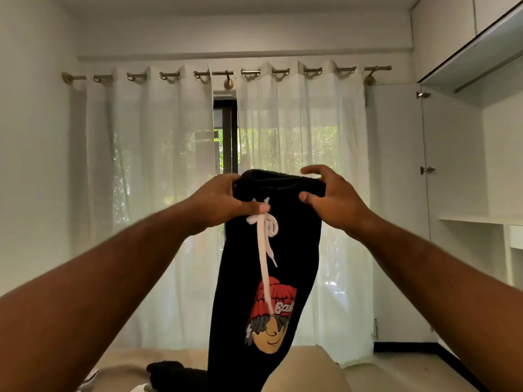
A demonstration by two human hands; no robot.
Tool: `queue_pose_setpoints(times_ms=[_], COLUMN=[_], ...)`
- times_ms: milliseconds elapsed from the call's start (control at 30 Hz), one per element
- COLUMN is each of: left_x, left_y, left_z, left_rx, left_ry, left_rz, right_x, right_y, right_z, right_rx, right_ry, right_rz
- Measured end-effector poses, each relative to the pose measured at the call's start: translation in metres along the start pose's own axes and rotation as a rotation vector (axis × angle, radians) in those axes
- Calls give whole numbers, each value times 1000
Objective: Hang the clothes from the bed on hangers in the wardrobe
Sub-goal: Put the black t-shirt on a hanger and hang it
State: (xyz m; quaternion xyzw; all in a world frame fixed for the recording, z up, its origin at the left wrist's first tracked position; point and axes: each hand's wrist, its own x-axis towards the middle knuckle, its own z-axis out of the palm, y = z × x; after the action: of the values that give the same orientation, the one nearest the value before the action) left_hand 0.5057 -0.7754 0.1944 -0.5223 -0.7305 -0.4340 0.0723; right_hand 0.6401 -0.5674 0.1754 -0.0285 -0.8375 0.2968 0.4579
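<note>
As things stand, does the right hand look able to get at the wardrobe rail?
Probably not yet: the right hand grips the black pants at the waistband, as does the left hand. Nothing blocks the wardrobe rail, up to its right.

Views: one only, a wide-angle camera worn on the person's head; straight edges bow toward the frame's sides.
Height: head level, with both forearms running in from the lower corners.
Facing: forward and nearly level, toward the curtain [169, 165] and the window [225, 123] beyond the fingers.
Below the fingers: only a strip of the bed [311, 366], at the bottom edge.
Nearness: arm's length from the left hand [223, 205] and the right hand [336, 199], which grip the trousers [268, 278] just below frame centre.
Right of the fingers: the open wardrobe [458, 179], along the frame's edge.
</note>
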Motion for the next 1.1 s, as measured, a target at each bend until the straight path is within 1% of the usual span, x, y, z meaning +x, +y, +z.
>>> queue_pose_setpoints(times_ms=[67, 100, 167, 233, 267, 333, 400, 467, 533, 600, 667, 767, 833, 900, 933, 1033, 1100], left_x=[4, 6, 9, 9, 10, 12, 12, 9, 5, 4, 5, 10, 9, 7, 6, -2, -8], left_y=[-4, -5, -2, 4, 7, 10, 8, -2, -18, -37, -46, -38, -29, -25, -25, -28, -28], left_z=[5, 6, 9, 15, 19, 24, 25, 28, 41, 60, 79, 101, 112, 126, 135, 163, 185], left_rx=[-15, -35, -32, -10, -16, -74, -178, -261, -219, -112, -90, -124, -134, -135, -158, -269, -338], left_ry=[125, 149, 130, 87, 100, 182, 251, 241, 196, 177, 219, 334, 349, 309, 282, 209, 177], left_rz=[20, 29, 73, 150, 183, 205, 133, 55, 0, -19, 8, 129, 229, 293, 310, 343, 328], right_x=[7, 9, 13, 16, 19, 29, 43, 58, 72, 84, 93, 104, 107, 108, 109, 109, 105], right_y=[-5, -10, -25, -42, -49, -58, -68, -78, -88, -94, -99, -106, -112, -120, -123, -126, -125], right_z=[-16, -24, -39, -42, -42, -42, -49, -67, -89, -106, -114, -125, -138, -155, -164, -179, -180], right_rx=[-89, -121, -213, -364, -422, -498, -572, -615, -614, -587, -584, -695, -774, -745, -727, -797, -877], right_ry=[-141, -211, -310, -433, -489, -527, -480, -384, -257, -113, 2, 168, 375, 582, 612, 493, 534], right_rz=[-17, -35, -74, -79, -68, -58, -92, -79, -49, -28, -38, -71, -95, -127, -132, -110, -115])
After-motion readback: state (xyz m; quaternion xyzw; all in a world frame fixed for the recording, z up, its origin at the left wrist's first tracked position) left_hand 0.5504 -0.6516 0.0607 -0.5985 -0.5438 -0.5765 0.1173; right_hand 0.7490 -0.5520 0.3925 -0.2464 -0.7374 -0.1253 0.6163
